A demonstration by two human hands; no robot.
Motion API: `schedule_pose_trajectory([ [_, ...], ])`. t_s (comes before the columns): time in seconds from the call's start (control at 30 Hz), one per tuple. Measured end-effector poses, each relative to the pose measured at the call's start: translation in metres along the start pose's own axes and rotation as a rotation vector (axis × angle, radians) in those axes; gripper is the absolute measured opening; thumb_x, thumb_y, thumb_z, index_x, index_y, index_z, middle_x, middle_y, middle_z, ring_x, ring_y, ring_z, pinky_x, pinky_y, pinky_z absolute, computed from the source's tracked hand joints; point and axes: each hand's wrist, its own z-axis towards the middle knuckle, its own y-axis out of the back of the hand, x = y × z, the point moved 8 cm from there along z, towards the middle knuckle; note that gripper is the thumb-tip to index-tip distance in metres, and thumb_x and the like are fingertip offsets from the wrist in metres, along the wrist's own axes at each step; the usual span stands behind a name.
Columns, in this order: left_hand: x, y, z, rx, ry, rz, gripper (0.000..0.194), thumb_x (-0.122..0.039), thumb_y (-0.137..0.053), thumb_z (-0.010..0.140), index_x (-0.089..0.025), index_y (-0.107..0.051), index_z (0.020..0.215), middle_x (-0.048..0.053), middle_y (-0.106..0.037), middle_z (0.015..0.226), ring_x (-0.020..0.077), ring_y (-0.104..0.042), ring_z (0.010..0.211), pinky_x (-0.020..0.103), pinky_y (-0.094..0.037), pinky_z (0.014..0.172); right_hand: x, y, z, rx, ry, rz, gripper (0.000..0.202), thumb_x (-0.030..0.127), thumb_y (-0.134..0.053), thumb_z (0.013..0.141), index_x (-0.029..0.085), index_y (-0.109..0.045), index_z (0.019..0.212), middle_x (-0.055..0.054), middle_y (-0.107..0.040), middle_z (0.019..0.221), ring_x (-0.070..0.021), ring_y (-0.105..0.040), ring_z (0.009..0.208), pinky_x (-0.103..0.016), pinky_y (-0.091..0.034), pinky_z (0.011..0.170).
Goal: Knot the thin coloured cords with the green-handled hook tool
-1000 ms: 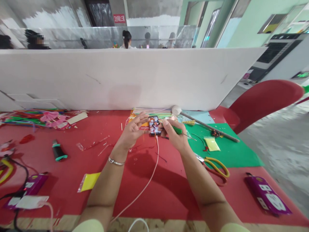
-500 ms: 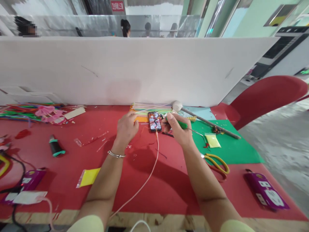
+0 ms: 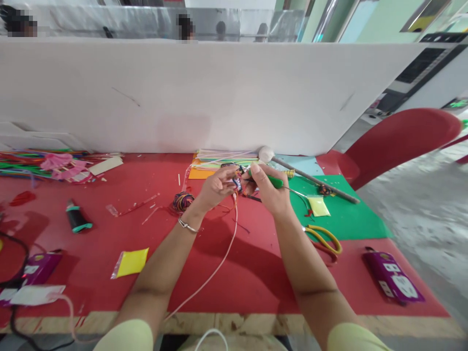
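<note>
My right hand (image 3: 272, 192) is closed around a green-handled tool (image 3: 275, 182). A thin metal shaft shows to the right of the handle. Close beside it, my left hand (image 3: 218, 187) has its fingers curled, with the fingertips near a small dark, multicoloured piece (image 3: 240, 170) between both hands. Whether they pinch that piece or a strand, I cannot make out. Under the fingers lies a phone (image 3: 237, 184), mostly covered, its screen lit and a pale cable (image 3: 231, 243) running from its lower end. A ball of multicoloured yarn (image 3: 183, 201) rests by my left wrist.
Pale sticks (image 3: 226, 157) lie along the white board (image 3: 234, 97). To the right are a grey stick with a white ball end (image 3: 310, 176), yellow-handled scissors (image 3: 323, 238) and a purple box (image 3: 394, 277). On the left lie cutters (image 3: 78, 218) and a yellow packet (image 3: 130, 263).
My left hand has moved right, over the phone and close to my right hand, uncovering the yarn ball. My right hand keeps the green-handled tool. The whole view has shifted slightly.
</note>
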Motion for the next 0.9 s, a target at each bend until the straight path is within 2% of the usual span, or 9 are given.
schedule_pose_trajectory([
  [0.1, 0.002, -0.005, -0.003, 0.042, 0.115, -0.135, 0.03, -0.039, -0.09, 0.074, -0.02, -0.084, 0.096, 0.011, -0.08, 0.105, 0.0278, -0.075, 0.101, 0.042, -0.061, 0.09, 0.002, 0.003, 0.001, -0.011, -0.009, 0.012, 0.056, 0.072, -0.067, 0.091, 0.019, -0.075, 0.074, -0.001, -0.066, 0.061, -0.0097, -0.058, 0.048, -0.024, -0.049, 0.046],
  [0.2, -0.007, -0.014, -0.007, 0.102, 0.21, -0.217, 0.032, -0.05, -0.082, 0.083, -0.019, -0.084, 0.089, 0.011, -0.078, 0.087, 0.0258, -0.075, 0.087, 0.043, -0.061, 0.085, 0.0, 0.008, 0.003, -0.013, -0.029, 0.04, 0.055, 0.07, -0.069, 0.091, 0.019, -0.073, 0.071, 0.0, -0.064, 0.058, -0.0093, -0.056, 0.045, -0.024, -0.046, 0.044],
  [0.33, -0.033, -0.013, -0.01, 0.027, 0.101, -0.113, 0.026, -0.044, -0.09, 0.079, -0.02, -0.081, 0.074, 0.005, -0.072, 0.075, 0.0165, -0.067, 0.075, 0.033, -0.056, 0.078, -0.008, 0.015, 0.006, -0.009, -0.09, 0.099, 0.053, 0.07, -0.071, 0.089, 0.019, -0.075, 0.074, -0.002, -0.069, 0.064, -0.01, -0.058, 0.045, -0.025, -0.047, 0.042],
  [0.43, -0.039, -0.009, -0.015, -0.037, 0.083, -0.067, 0.026, -0.041, -0.098, 0.068, -0.02, -0.083, 0.074, 0.003, -0.072, 0.075, 0.0154, -0.065, 0.074, 0.031, -0.055, 0.075, -0.013, 0.019, 0.008, 0.0, -0.122, 0.146, 0.054, 0.071, -0.07, 0.087, 0.019, -0.074, 0.073, -0.003, -0.07, 0.065, -0.0108, -0.059, 0.046, -0.024, -0.043, 0.039],
  [0.5, -0.042, -0.003, -0.018, -0.091, 0.077, -0.071, 0.025, -0.04, -0.099, 0.066, -0.022, -0.085, 0.076, 0.005, -0.076, 0.084, 0.0172, -0.067, 0.08, 0.033, -0.056, 0.076, -0.015, 0.019, 0.008, 0.011, -0.137, 0.162, 0.055, 0.071, -0.07, 0.088, 0.019, -0.073, 0.072, -0.004, -0.071, 0.067, -0.0108, -0.059, 0.047, -0.024, -0.04, 0.038],
  [0.63, -0.058, 0.005, -0.022, -0.178, 0.026, -0.09, 0.017, -0.035, -0.096, 0.069, -0.024, -0.086, 0.076, 0.009, -0.079, 0.113, 0.0224, -0.071, 0.105, 0.037, -0.058, 0.092, -0.018, 0.02, 0.009, 0.024, -0.136, 0.167, 0.053, 0.069, -0.069, 0.089, 0.019, -0.072, 0.071, -0.004, -0.07, 0.065, -0.0106, -0.058, 0.047, -0.023, -0.038, 0.038],
  [0.73, -0.071, 0.006, -0.023, -0.182, -0.022, -0.034, 0.012, -0.033, -0.095, 0.071, -0.025, -0.086, 0.076, 0.009, -0.079, 0.117, 0.0241, -0.07, 0.113, 0.041, -0.056, 0.101, -0.018, 0.021, 0.009, 0.044, -0.123, 0.169, 0.05, 0.066, -0.069, 0.09, 0.019, -0.074, 0.072, -0.003, -0.069, 0.062, -0.0102, -0.056, 0.045, -0.024, -0.036, 0.038],
  [0.8, -0.075, 0.004, -0.024, -0.156, -0.025, 0.024, 0.012, -0.033, -0.094, 0.071, -0.026, -0.086, 0.076, 0.009, -0.08, 0.112, 0.024, -0.071, 0.11, 0.042, -0.056, 0.102, -0.018, 0.022, 0.009, 0.053, -0.124, 0.164, 0.051, 0.066, -0.069, 0.09, 0.019, -0.074, 0.072, -0.003, -0.07, 0.062, -0.0097, -0.055, 0.044, -0.024, -0.036, 0.039],
  [0.9, -0.073, 0.002, -0.025, -0.124, 0.011, 0.081, 0.012, -0.03, -0.094, 0.068, -0.024, -0.086, 0.075, 0.008, -0.079, 0.098, 0.0201, -0.071, 0.09, 0.037, -0.058, 0.086, -0.018, 0.024, 0.009, 0.063, -0.141, 0.16, 0.05, 0.067, -0.072, 0.088, 0.019, -0.074, 0.072, -0.004, -0.072, 0.064, -0.0099, -0.057, 0.046, -0.024, -0.036, 0.039],
])
